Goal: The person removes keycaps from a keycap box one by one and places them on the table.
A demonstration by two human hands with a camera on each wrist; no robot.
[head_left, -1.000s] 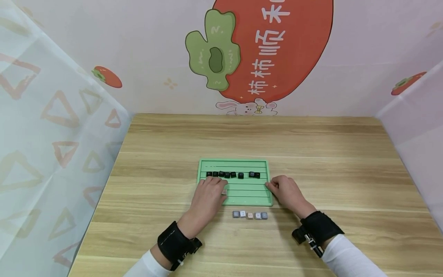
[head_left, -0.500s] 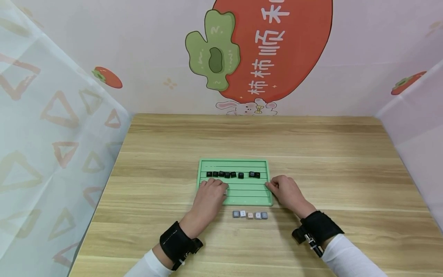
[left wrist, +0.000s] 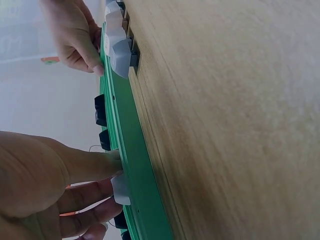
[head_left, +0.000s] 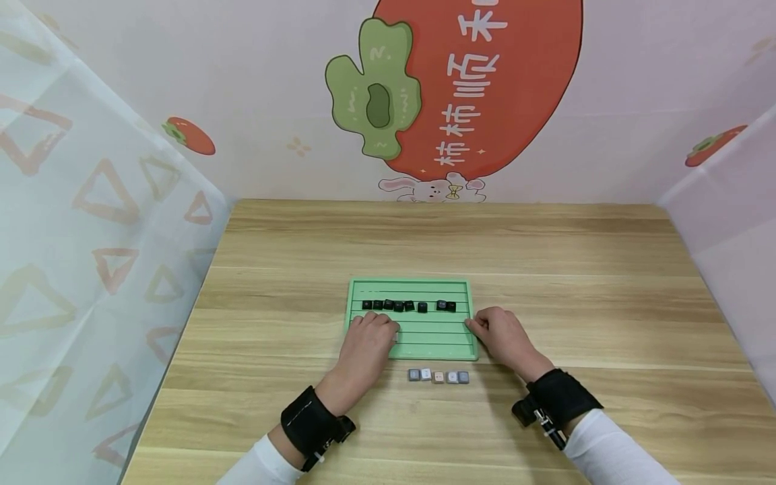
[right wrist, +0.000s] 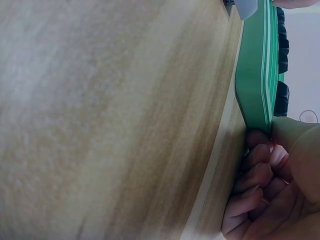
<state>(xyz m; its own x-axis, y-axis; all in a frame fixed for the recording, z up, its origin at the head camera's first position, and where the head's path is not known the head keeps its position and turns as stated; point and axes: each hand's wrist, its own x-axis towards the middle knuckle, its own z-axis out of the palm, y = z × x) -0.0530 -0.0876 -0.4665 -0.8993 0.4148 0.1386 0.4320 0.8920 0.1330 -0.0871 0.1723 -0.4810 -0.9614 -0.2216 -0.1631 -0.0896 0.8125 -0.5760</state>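
A green ridged tray [head_left: 433,347] lies on the table with several black keycaps [head_left: 398,306] in a row across it. My left hand [head_left: 367,347] is over its front left part, and its thumb [left wrist: 95,166] and fingers pinch a whitish keycap [left wrist: 120,190] low against the tray. From above, that keycap is mostly covered by the hand. My right hand [head_left: 506,337] grips the tray's right edge, thumb on top; in the right wrist view its curled fingers [right wrist: 255,175] sit against the tray's corner.
In front of the tray, several grey, white and beige keycaps [head_left: 438,378] stand in a short row on the wooden table [head_left: 576,269]. A printed cloth backdrop [head_left: 254,101] rises behind the table and at both sides.
My left hand has shifted slightly and its thumb and fingers have come together around the pale keycap, which shows less now. The right hand and the tray have stayed put.
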